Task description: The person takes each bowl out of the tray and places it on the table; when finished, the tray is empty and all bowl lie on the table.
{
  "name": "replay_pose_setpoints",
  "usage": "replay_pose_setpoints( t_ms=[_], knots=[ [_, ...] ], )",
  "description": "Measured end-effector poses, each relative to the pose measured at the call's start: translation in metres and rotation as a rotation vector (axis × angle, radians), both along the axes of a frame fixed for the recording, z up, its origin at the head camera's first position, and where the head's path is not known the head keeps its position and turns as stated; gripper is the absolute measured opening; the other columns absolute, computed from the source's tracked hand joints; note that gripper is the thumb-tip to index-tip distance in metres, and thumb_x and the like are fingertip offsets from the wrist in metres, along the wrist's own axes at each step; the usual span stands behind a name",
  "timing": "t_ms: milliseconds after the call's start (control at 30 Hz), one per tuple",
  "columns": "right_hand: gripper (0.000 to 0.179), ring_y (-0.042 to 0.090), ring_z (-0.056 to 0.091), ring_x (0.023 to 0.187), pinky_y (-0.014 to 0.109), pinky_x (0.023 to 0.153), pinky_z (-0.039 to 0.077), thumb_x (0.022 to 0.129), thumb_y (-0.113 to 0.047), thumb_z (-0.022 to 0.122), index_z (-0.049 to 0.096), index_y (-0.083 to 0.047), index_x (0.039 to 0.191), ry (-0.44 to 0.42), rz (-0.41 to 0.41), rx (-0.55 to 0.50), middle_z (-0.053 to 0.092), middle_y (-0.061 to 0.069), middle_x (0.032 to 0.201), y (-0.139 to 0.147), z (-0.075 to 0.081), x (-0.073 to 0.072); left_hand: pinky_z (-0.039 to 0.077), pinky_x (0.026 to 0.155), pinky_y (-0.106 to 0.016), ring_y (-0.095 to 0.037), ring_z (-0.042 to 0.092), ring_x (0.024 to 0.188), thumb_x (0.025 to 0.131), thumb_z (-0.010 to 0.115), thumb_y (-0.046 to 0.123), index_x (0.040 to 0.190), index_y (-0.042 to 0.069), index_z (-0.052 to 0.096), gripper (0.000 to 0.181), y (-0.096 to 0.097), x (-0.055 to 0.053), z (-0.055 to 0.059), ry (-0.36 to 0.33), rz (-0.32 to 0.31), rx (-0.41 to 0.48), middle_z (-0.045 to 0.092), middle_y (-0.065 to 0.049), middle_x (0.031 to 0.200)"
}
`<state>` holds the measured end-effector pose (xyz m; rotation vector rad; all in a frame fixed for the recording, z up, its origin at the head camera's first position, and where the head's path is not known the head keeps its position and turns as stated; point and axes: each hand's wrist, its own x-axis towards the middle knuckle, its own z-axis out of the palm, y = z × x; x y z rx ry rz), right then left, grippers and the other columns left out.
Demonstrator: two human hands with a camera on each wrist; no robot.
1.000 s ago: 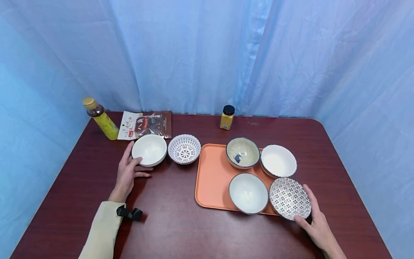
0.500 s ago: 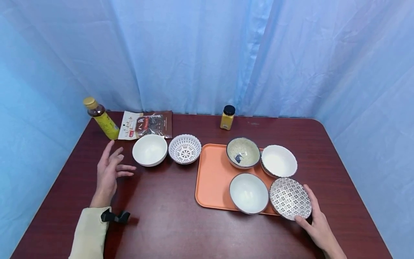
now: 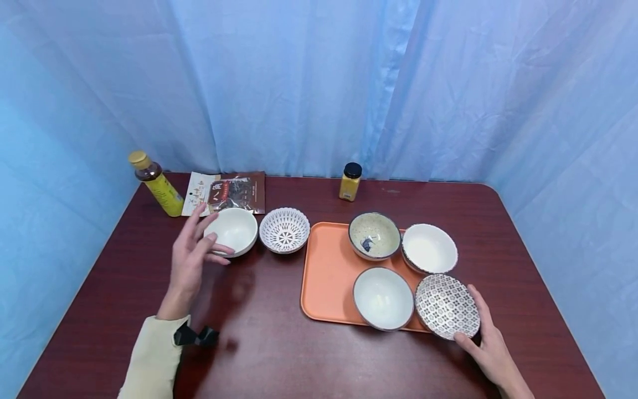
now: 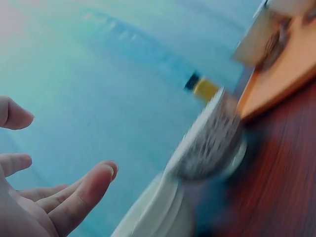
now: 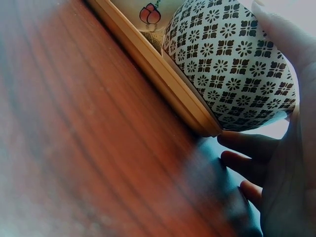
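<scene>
My left hand [image 3: 191,255] is above the table at the near left side of a plain white bowl [image 3: 236,230], partly overlapping it in the head view. In the left wrist view its fingers [image 4: 79,200] are spread, with nothing between them. My right hand [image 3: 488,343] holds the right side of a bowl with a dark flower pattern [image 3: 447,306], thumb at the near rim. The right wrist view shows that patterned bowl [image 5: 232,64] on the edge of the orange tray [image 5: 163,74]. A white bowl with a cut-out-like pattern [image 3: 284,230] stands right of the plain one.
On the orange tray [image 3: 324,277] are a speckled bowl [image 3: 376,233], a pale dark-rimmed bowl [image 3: 383,298] and a white bowl [image 3: 430,247]. Behind stand a yellow jar with black lid [image 3: 350,183], a bottle [image 3: 161,188] and a spice packet [image 3: 244,191]. Blue curtains [image 3: 299,88] surround the table.
My left hand let go of the plain white bowl, drew back left, then came back over its near left side. My right hand and the bowls have stayed in place.
</scene>
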<state>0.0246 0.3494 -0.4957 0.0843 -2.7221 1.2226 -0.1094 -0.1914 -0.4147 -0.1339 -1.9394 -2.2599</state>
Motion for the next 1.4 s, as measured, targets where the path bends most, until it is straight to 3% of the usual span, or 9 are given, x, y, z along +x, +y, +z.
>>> replay_pose_setpoints(
  t_ms=[100,300,467,667,867,933,1067,1233,1400],
  knots=[
    [0.089,-0.025,0.021,0.133,-0.007,0.098,0.019,0.090,-0.019,0.067,0.015,-0.016,0.162,-0.003,0.002,-0.004,0.016,-0.035,0.157,0.000,-0.001,0.000,0.061,0.051,-0.031,-0.017,0.075,0.066,0.100,0.044,-0.003,0.158,0.006,0.028,0.061,0.019,-0.002,0.003,0.021,-0.077,-0.022,0.056,0.005,0.137],
    [0.089,-0.024,0.021,0.134,-0.007,0.099,0.019,0.089,-0.018,0.067,0.016,-0.015,0.162,0.012,0.006,-0.004,0.017,-0.033,0.159,0.001,-0.002,0.000,0.061,0.052,-0.030,-0.013,0.074,0.069,0.098,0.044,-0.004,0.158,0.005,0.024,0.064,0.055,-0.011,0.004,0.008,-0.221,-0.041,0.040,-0.026,0.153],
    [0.088,-0.025,0.020,0.133,-0.007,0.098,0.019,0.091,-0.019,0.066,0.015,-0.017,0.162,0.001,-0.002,0.004,0.016,-0.035,0.158,0.001,-0.001,0.000,0.061,0.051,-0.029,-0.012,0.073,0.068,0.097,0.045,-0.002,0.158,0.003,0.024,0.064,0.086,-0.020,0.000,0.010,-0.290,-0.044,0.035,-0.034,0.154],
    [0.089,-0.025,0.020,0.134,-0.007,0.098,0.019,0.090,-0.018,0.067,0.014,-0.017,0.162,-0.006,-0.003,0.003,0.016,-0.034,0.158,0.001,-0.002,0.001,0.061,0.052,-0.029,-0.015,0.072,0.067,0.098,0.049,0.004,0.158,0.011,0.029,0.064,0.120,-0.028,-0.012,-0.085,-0.345,-0.060,0.040,-0.027,0.155],
    [0.089,-0.025,0.019,0.133,-0.007,0.097,0.019,0.091,-0.020,0.066,0.013,-0.020,0.162,-0.029,-0.012,0.002,0.015,-0.035,0.157,0.000,-0.001,0.000,0.061,0.062,-0.055,-0.046,0.070,0.077,0.100,0.051,0.008,0.157,0.019,0.033,0.062,0.151,-0.036,-0.026,-0.153,-0.377,-0.107,0.047,-0.019,0.153],
    [0.089,-0.025,0.020,0.133,-0.007,0.097,0.019,0.091,-0.019,0.066,0.013,-0.019,0.162,-0.025,-0.011,-0.001,0.016,-0.035,0.157,0.001,-0.001,0.000,0.060,0.063,-0.058,-0.050,0.069,0.079,0.100,0.051,0.008,0.158,0.020,0.033,0.062,0.160,-0.039,-0.030,-0.156,-0.391,-0.126,0.046,-0.019,0.154],
    [0.089,-0.024,0.021,0.134,-0.007,0.099,0.019,0.090,-0.018,0.067,0.015,-0.017,0.162,-0.010,-0.003,-0.007,0.017,-0.035,0.157,0.001,-0.002,0.000,0.063,0.060,-0.050,-0.047,0.071,0.080,0.098,0.050,0.011,0.157,0.023,0.033,0.063,0.175,-0.045,-0.037,-0.177,-0.417,-0.181,0.043,-0.021,0.155],
    [0.090,-0.024,0.021,0.135,-0.007,0.099,0.019,0.089,-0.017,0.068,0.016,-0.016,0.162,0.007,-0.003,-0.009,0.018,-0.035,0.157,0.002,-0.002,0.000,0.063,0.061,-0.047,-0.048,0.070,0.084,0.097,0.054,0.019,0.155,0.036,0.036,0.063,0.192,-0.050,-0.044,-0.256,-0.433,-0.218,0.045,-0.012,0.155],
    [0.090,-0.023,0.021,0.135,-0.007,0.100,0.019,0.088,-0.016,0.068,0.016,-0.016,0.162,0.008,0.000,-0.009,0.018,-0.035,0.157,0.002,-0.002,0.000,0.063,0.058,-0.048,-0.048,0.070,0.085,0.096,0.056,0.018,0.155,0.035,0.035,0.066,0.205,-0.054,-0.051,-0.293,-0.437,-0.209,0.046,-0.013,0.155]
  ],
)
